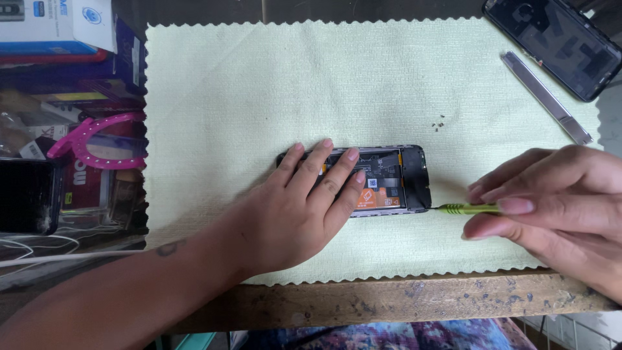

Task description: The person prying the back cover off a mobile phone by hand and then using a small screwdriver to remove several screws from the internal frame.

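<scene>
An opened smartphone [395, 178] with its back removed lies on a pale green cloth [324, 84], its circuit board and orange-labelled battery showing. My left hand [298, 207] lies flat on the phone's left half, fingers spread, pressing it down. My right hand [551, 201] pinches a small green-handled screwdriver [466, 209], whose tip meets the phone's lower right corner.
Several tiny screws [438, 123] lie on the cloth above the phone. A metal pry tool [545, 97] and a dark phone back cover [560, 42] sit at the top right. Boxes, a pink ring-shaped object [91, 139] and cables crowd the left. The wooden table edge [402, 301] runs along the front.
</scene>
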